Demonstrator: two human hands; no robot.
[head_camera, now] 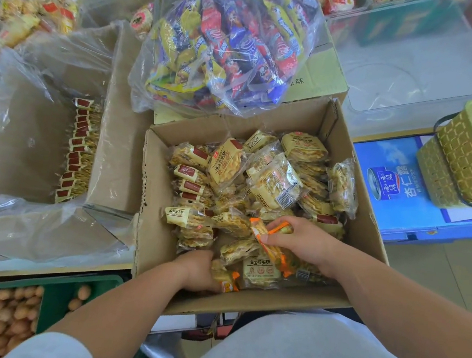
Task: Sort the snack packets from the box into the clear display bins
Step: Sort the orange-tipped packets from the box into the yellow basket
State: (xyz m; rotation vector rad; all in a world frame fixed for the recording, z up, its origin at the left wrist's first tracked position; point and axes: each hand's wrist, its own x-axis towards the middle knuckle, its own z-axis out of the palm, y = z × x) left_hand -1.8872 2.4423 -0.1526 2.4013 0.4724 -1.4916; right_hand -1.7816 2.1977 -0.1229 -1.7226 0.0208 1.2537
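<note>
An open cardboard box [154, 237] in front of me holds several cream and red snack packets [275, 183] in a loose heap. Both my hands are inside it at the near end. My right hand [301, 239] grips an orange-edged packet [272, 249] above the heap. My left hand [199, 270] reaches into the near left corner, its fingers curled round another orange-edged packet [225, 279]. To the left, a plastic-lined cardboard box [117, 147] holds a neat column of red-labelled packets [78, 149]. Clear display bins [392, 87] stand at the back.
A big clear bag of blue, yellow and red snacks [226, 45] lies on a closed carton behind the box. A woven yellow basket [463, 157] sits on a blue carton [397, 197] at right. A green crate of brown nuts [7, 317] is at lower left.
</note>
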